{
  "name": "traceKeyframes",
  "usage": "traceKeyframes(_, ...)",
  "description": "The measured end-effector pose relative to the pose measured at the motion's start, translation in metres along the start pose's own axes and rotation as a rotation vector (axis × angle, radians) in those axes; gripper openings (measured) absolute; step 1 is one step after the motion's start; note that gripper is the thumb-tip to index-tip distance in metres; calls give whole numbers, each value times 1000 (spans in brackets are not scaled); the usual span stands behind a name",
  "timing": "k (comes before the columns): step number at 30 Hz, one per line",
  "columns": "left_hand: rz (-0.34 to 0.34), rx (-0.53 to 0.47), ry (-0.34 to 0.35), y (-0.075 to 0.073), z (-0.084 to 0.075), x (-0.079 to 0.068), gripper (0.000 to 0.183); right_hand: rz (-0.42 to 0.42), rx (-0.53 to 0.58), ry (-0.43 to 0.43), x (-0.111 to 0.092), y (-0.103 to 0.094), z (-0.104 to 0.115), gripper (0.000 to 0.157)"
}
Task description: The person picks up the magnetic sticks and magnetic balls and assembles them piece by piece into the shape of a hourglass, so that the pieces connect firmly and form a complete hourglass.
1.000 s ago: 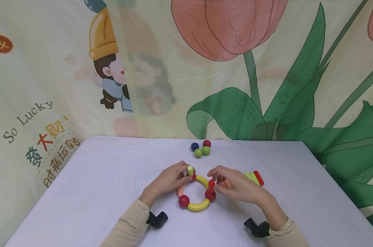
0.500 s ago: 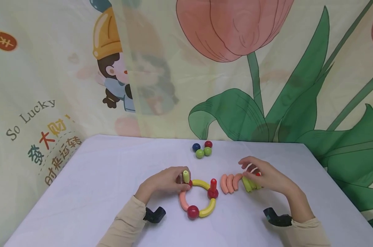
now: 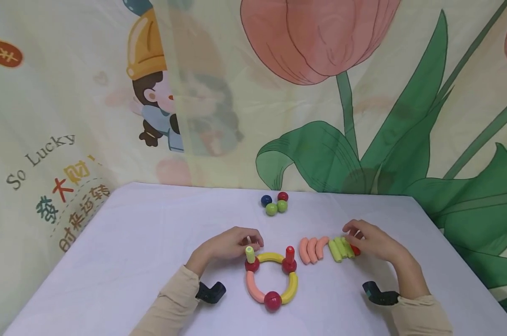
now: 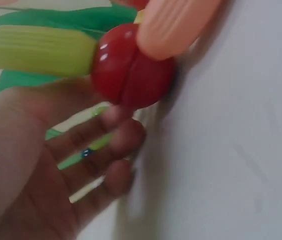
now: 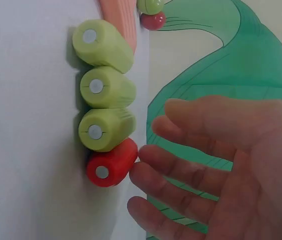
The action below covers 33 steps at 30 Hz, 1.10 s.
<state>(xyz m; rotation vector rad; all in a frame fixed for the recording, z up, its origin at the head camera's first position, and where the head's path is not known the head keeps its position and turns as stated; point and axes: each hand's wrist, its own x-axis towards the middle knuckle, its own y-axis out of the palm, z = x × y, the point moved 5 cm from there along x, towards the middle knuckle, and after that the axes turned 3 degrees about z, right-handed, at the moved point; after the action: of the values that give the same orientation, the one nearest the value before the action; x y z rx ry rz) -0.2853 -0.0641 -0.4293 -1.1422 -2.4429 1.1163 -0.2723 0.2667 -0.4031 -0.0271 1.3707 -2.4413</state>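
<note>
A ring of curved rods and red balls lies on the table, made of a pink curved rod (image 3: 254,287), yellow curved rods (image 3: 291,287) and a front red ball (image 3: 272,301). A green rod (image 3: 250,254) stands up from its left ball (image 4: 133,67), a red rod (image 3: 290,254) from its right ball. My left hand (image 3: 235,242) is just behind the left ball, fingers loosely bent and holding nothing. My right hand (image 3: 373,240) hovers over a row of green rods (image 5: 97,86) with a lying red rod (image 5: 112,162) at its end; its relaxed fingertips are right beside that red rod.
Several loose pink curved rods (image 3: 313,249) lie left of the green ones. A blue ball (image 3: 266,200), a red ball (image 3: 283,196) and green balls (image 3: 271,209) sit near the table's back edge. A printed cloth (image 3: 220,93) hangs behind the table.
My right hand has moved from the ring's upright red rod rightward to the row of rods. The left hand has let go of the ring's left ball, and the ring has shifted toward me.
</note>
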Motion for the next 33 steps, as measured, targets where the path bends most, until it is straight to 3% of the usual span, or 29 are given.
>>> traceKeyframes(6, -10, -80, 8, 16, 3, 12, 8, 19, 18, 25, -3, 10, -9, 22)
traceKeyframes(13, -2, -69, -31, 25, 4, 16, 15, 44, 2, 80, -1, 15, -16, 21)
traceKeyframes(25, -92, -113, -68, 12, 7, 9, 19, 21, -10, 100, 2, 11, -19, 22)
traceKeyframes(33, -210, -90, -98, 2, 17, 7, 17, -20, 47, 137, 4, 1, -18, 26)
